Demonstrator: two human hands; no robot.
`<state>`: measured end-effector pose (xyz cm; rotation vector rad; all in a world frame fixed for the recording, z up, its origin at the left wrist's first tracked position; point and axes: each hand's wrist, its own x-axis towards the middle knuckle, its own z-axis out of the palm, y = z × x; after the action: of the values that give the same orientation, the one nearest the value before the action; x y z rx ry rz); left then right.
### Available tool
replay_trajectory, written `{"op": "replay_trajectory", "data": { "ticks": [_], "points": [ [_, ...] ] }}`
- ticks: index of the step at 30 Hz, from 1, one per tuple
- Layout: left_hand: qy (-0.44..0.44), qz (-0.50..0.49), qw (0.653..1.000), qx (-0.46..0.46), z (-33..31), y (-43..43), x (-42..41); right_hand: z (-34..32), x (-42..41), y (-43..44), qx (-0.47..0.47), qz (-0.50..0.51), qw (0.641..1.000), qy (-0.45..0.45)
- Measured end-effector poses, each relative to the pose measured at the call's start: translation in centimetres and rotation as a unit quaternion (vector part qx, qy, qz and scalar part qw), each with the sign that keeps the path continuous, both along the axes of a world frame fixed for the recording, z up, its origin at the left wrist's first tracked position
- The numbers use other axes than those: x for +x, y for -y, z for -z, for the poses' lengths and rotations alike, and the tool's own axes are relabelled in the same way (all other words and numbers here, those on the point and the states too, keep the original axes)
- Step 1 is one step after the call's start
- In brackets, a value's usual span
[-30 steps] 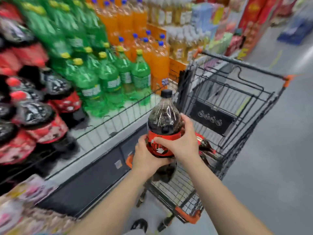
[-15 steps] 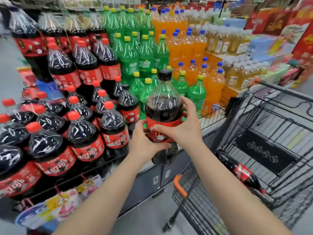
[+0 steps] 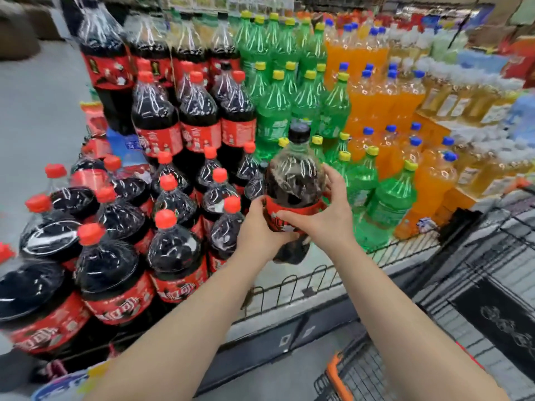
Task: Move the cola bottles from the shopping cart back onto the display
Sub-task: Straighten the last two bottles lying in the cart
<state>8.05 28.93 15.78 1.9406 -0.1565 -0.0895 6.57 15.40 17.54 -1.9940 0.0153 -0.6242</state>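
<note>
A large cola bottle [image 3: 293, 180] with a black cap and a red label hangs upright above the display's front shelf. My left hand [image 3: 260, 230] grips its left side at the label. My right hand [image 3: 327, 212] wraps the label from the right. Stacked cola bottles with red caps [image 3: 173, 250] fill the display to the left of it. The black wire shopping cart [image 3: 492, 285] stands at the lower right; its inside is mostly out of view.
Green soda bottles [image 3: 385, 204] stand just right of the held bottle, orange ones [image 3: 434, 180] farther right. A low wire rail [image 3: 289, 285] runs along the shelf's front edge. The cart's orange corner [image 3: 335, 371] is near my right forearm.
Both hands have carried the bottle up from the cart and left to the display. It now hangs over the shelf between the cola stack and the green bottles.
</note>
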Motion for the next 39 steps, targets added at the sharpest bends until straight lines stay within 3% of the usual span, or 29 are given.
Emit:
{"op": "replay_trajectory", "data": {
  "ticks": [4, 10, 14, 18, 24, 29, 35, 39],
  "points": [
    [-0.006, 0.009, 0.999, 0.040, 0.3, -0.4, 2.6, 3.6, 2.9, 1.4, 0.027, -0.028, 0.998, -0.043],
    [-0.056, 0.007, 0.983, 0.176, 0.8, -0.3, 4.6, 7.8, 5.2, 2.5, 0.056, -0.070, 0.992, -0.086],
    [-0.007, -0.017, 0.966, 0.259, -0.9, -0.1, 4.1, 9.5, 5.9, 2.6, 0.079, -0.118, 0.984, -0.111],
    [0.065, -0.055, 0.962, 0.259, -2.8, 0.6, 4.4, 10.9, 5.6, 2.6, 0.069, -0.146, 0.978, -0.131],
    [0.064, -0.011, 0.963, 0.262, -3.0, 1.6, 6.2, 11.8, 4.7, 3.6, 0.110, -0.211, 0.958, -0.159],
    [0.053, 0.034, 0.964, 0.258, -2.0, 2.7, 6.1, 11.8, 4.6, 5.5, 0.056, -0.241, 0.945, -0.214],
    [0.065, 0.023, 0.969, 0.239, -1.2, 2.3, 5.9, 12.7, 4.4, 5.8, -0.022, -0.210, 0.929, -0.305],
    [0.083, 0.005, 0.957, 0.278, -1.6, 2.0, 5.7, 13.0, 4.8, 5.2, 0.026, -0.196, 0.928, -0.315]
  ]
}}
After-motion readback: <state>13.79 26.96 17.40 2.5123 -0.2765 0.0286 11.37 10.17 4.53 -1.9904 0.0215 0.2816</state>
